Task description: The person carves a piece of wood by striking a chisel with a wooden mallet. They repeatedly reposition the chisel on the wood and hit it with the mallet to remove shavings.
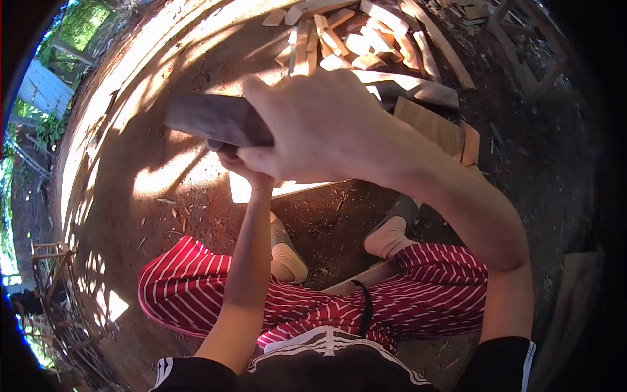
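My right hand [320, 124] is raised in front of me, its fingers closed round one end of a dark grey-brown rectangular block [212, 119]. The block points to the left and is slightly blurred. Just below it, my left hand [243, 168] is closed, partly hidden behind the right hand. A small dark end of something [214, 145] shows at the left fingers; what it is I cannot make out. Under both hands lies a pale wooden piece [240, 189], brightly lit and mostly covered from view.
Several cut wood pieces [375, 42] are heaped on the dirt ground beyond my hands. A wooden block [431, 127] lies to the right, near my forearm. My feet [385, 238] rest on the ground below. A stick frame [55, 261] stands at the left.
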The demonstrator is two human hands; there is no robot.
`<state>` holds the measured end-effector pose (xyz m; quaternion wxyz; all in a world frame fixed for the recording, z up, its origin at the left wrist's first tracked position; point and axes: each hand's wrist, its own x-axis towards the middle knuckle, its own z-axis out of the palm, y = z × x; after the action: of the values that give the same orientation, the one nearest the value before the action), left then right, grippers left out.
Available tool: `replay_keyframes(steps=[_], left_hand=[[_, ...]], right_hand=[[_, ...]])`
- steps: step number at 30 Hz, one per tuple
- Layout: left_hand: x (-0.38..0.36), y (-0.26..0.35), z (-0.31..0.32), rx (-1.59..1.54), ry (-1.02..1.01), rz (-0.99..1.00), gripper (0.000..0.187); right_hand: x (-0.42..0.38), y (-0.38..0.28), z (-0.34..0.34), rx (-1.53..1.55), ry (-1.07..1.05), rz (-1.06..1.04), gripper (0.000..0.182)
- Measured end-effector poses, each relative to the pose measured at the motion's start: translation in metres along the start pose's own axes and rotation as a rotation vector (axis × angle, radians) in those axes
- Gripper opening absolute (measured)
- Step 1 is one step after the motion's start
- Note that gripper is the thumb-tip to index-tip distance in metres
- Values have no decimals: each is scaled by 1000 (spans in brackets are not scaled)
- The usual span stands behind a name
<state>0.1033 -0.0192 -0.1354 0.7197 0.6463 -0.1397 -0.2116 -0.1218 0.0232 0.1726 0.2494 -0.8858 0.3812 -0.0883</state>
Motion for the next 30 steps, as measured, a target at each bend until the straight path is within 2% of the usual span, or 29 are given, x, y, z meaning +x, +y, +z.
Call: replay_keyframes(steps=[3,4,6,7,8,11,12,14,16,17,18,21,22,24,26,28,30], left_hand=[[-23,-6,-10,21,-18,-8,31],[-32,-14,10,25,-16,4,31],[-25,-8,-1,34,-15,50,31],[-20,-5,-2,34,-25,74,31],[-18,-2,2,31,-46,92,31],[-24,-3,-3,52,-60,107,30],[-19,2,-23,67,-60,111,30],[-34,-1,-24,75,-60,146,30],[-18,3,-6,74,-72,199,30],[-13,4,3,76,-92,218,30],[-13,2,1,70,-101,230,29],[-36,-1,-40,116,-111,229,29],[-36,-2,-42,125,-106,243,29],[-30,5,-37,131,-96,294,29],[-26,7,-7,112,-121,334,29],[-28,2,8,134,-136,326,28],[-26,5,-15,165,-130,327,28]], right_hand=[[-3,-18,-7,121,399,-245,50],[-9,-25,-9,143,415,-260,52],[-8,-18,9,1,199,-197,54],[-1,0,27,-143,213,-248,46],[-1,-4,20,-152,228,-237,46],[4,-26,-2,0,422,-264,39],[2,-31,-4,98,613,-363,40],[-4,-28,2,62,558,-381,42],[-1,-10,19,-125,179,-261,46],[4,-7,25,-155,153,-212,47],[6,-13,17,-166,157,-207,47],[-3,-36,-1,36,482,-341,45],[-1,-29,7,43,477,-346,45],[5,-10,19,-38,118,-166,49],[5,-5,7,-80,111,-176,48],[2,-17,0,-4,293,-209,48],[0,-27,-7,80,488,-315,43]])
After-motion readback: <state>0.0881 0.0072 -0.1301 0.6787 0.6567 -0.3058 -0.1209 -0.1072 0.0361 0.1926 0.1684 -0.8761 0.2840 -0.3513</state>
